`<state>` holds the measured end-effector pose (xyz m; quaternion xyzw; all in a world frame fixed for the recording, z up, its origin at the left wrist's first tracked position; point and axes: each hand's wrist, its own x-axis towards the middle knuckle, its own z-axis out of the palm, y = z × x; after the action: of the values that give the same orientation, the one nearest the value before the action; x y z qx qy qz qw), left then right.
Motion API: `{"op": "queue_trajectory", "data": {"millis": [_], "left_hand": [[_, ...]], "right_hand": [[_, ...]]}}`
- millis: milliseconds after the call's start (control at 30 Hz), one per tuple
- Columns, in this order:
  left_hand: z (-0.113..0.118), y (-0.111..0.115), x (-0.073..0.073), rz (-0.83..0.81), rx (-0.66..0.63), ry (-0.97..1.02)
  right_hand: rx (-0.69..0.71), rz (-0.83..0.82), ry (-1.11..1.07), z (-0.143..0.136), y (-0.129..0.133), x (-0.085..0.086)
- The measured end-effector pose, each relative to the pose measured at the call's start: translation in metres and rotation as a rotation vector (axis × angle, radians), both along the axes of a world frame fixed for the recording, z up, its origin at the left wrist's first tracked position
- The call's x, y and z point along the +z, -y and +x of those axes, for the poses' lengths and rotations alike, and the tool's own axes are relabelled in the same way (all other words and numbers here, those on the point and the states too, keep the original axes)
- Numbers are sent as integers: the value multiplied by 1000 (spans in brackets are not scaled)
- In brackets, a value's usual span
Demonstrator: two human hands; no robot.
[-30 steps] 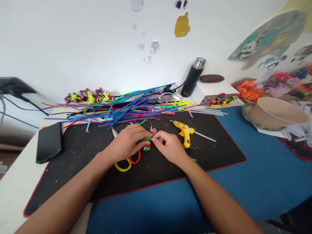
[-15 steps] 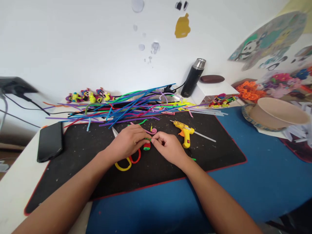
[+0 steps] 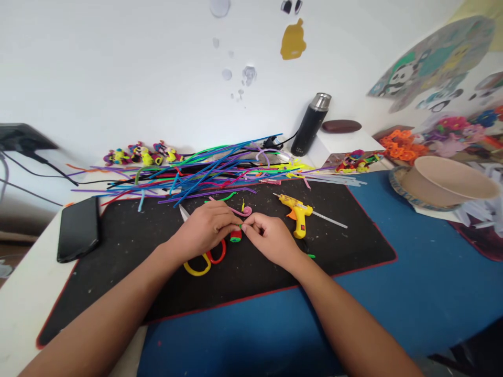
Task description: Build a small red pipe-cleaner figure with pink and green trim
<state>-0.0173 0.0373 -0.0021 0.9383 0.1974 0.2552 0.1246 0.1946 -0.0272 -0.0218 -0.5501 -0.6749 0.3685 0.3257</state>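
Over the middle of the black mat, my left hand (image 3: 208,228) and my right hand (image 3: 269,235) meet at the fingertips. Both pinch a short green pipe cleaner (image 3: 241,226), most of it hidden by the fingers. Just below the left fingertips is a small red and green coil (image 3: 236,236); whether the left hand touches it I cannot tell. Scissors with yellow and red handles (image 3: 198,269) lie partly under my left hand. Behind the fingertips rests a pink pipe cleaner with a spiral end (image 3: 247,211).
A yellow glue gun (image 3: 298,212) lies right of my hands. Many coloured pipe cleaners (image 3: 212,175) are heaped along the wall. A black phone (image 3: 79,229) is at left. At the back right stand a black flask (image 3: 310,125) and a beige bowl (image 3: 451,180).
Less green shows between my fingertips now. The hands keep almost the same place, and the whole view has shifted very slightly.
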Motion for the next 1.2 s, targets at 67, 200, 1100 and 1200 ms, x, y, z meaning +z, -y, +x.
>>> {"op": "queue_trajectory", "data": {"millis": [67, 200, 1100, 1200], "left_hand": [[0, 0, -1, -1, 1, 8], [0, 0, -2, -20, 11, 2], [-9, -5, 6, -62, 59, -55], [-9, -4, 7, -84, 57, -69]], "right_hand": [[2, 7, -3, 0, 0, -1], [-4, 0, -2, 1, 0, 0], [-44, 10, 21, 5, -3, 2], [-38, 14, 35, 5, -2, 4]]}}
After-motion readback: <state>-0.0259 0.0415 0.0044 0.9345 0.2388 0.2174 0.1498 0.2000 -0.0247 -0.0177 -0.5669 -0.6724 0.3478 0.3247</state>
